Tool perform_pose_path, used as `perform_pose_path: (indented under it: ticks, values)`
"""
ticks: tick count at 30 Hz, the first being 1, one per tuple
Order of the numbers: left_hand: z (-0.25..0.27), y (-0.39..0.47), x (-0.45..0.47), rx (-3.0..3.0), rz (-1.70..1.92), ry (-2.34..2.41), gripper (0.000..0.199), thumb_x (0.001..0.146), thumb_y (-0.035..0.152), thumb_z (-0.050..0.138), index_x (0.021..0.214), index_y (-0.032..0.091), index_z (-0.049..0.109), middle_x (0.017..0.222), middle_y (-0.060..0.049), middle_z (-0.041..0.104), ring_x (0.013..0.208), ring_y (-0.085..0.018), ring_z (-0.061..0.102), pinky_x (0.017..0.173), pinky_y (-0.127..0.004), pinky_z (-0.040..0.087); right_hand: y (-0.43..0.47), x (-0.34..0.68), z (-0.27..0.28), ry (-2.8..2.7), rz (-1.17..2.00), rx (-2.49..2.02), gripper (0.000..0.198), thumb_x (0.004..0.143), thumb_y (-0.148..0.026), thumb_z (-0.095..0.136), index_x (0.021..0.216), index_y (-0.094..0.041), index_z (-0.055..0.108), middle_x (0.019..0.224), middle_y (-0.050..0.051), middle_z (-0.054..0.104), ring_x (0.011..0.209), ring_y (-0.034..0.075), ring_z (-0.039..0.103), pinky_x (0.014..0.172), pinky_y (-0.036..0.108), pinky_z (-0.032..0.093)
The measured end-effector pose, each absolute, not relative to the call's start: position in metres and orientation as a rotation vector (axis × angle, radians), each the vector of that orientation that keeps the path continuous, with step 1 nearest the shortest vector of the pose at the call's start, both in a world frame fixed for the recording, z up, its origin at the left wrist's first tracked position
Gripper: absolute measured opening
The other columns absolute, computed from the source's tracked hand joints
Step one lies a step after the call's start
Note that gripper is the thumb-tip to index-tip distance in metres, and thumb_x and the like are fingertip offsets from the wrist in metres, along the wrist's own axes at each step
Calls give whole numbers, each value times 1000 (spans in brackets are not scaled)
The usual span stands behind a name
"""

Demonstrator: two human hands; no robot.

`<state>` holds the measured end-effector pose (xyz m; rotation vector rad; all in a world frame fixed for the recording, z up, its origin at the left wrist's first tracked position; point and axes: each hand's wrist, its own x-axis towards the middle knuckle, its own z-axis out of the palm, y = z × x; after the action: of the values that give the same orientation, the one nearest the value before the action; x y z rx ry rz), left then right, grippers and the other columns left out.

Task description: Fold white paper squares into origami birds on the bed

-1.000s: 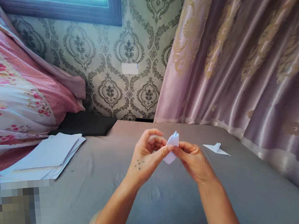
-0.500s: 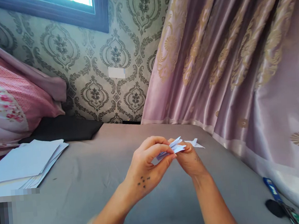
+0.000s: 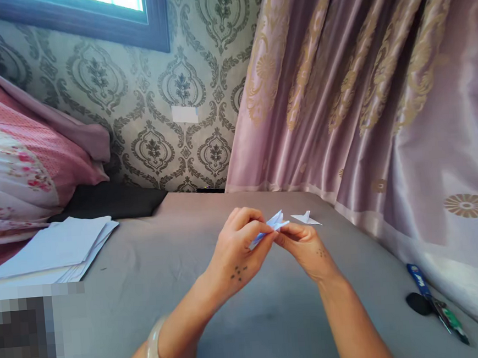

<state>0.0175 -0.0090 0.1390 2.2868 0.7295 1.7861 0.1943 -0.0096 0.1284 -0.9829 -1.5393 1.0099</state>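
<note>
Between my two hands is a small piece of folded white paper (image 3: pixel 276 220), raised above the grey bed surface. My left hand (image 3: pixel 244 239) pinches it from the left, fingers curled over and the thumb below. Thumb and forefinger of my right hand (image 3: pixel 306 245) close on its right end, near the left fingertips. Part of the paper is hidden behind the left fingers. Just beyond my right hand, a second folded white paper shape (image 3: pixel 307 218) with a raised middle ridge lies on the surface.
A stack of white sheets (image 3: pixel 58 245) lies at the left, in front of a black flat item (image 3: pixel 116 202). At the right edge are a blue-handled tool (image 3: pixel 418 279), a black round object (image 3: pixel 418 304) and a green-handled tool (image 3: pixel 452 316). A curtain (image 3: pixel 340 94) hangs along the right.
My right hand has turned from being partly behind the paper to pinching its right end. The second folded shape shows more fully. The view has shifted slightly.
</note>
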Motion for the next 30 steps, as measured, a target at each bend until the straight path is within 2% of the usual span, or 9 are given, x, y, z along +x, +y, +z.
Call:
perform_pose_path:
  ticks: [4,9,13,18,23,27,30]
  values:
    - [133,-12,20,2155,1664,779,6,86,17,63,82,17,68,86,-5,65,81,-15,60,73,-27,48,-14,197,121,-1578,1041,-995,16,81,-38,69,84,-23,73,79,-3,64,79,13,54,75,27,43]
    - [125,-22,12,1995,1485,771,5,82,17,65,78,16,68,95,-7,71,81,-15,63,71,-25,47,-12,193,107,-1668,1075,-953,18,83,-39,67,85,-22,73,81,-2,64,83,16,54,79,28,42]
    - [119,-31,1,1946,1441,786,6,79,15,66,73,15,67,91,-7,72,75,-13,61,69,-25,44,-10,188,95,-1733,1135,-944,19,82,-40,66,83,-23,73,80,-2,64,80,15,55,76,27,43]
    - [100,-35,0,1788,1464,761,8,75,15,67,69,13,63,92,-9,71,71,-11,55,68,-25,43,-11,185,83,-1830,1190,-991,20,80,-41,67,93,-28,76,86,-2,69,88,18,61,84,28,46]
    - [74,-22,3,1489,1502,664,25,69,27,75,63,14,54,83,-7,68,62,-8,48,59,-22,39,3,186,62,-1782,1095,-1207,29,68,-49,73,87,-29,79,82,-1,73,81,20,65,73,24,52]
    - [61,-9,0,1201,1454,664,38,56,35,84,59,13,53,79,-4,63,60,-7,47,56,-22,36,16,182,46,-1733,1142,-1284,36,62,-52,76,88,-27,79,86,2,76,84,23,68,75,26,54]
    - [56,-1,-3,965,1481,683,40,52,40,85,60,12,57,78,-3,62,64,-9,52,59,-23,38,23,177,39,-1711,1191,-1307,41,62,-51,76,94,-25,78,90,3,76,87,24,68,78,27,54]
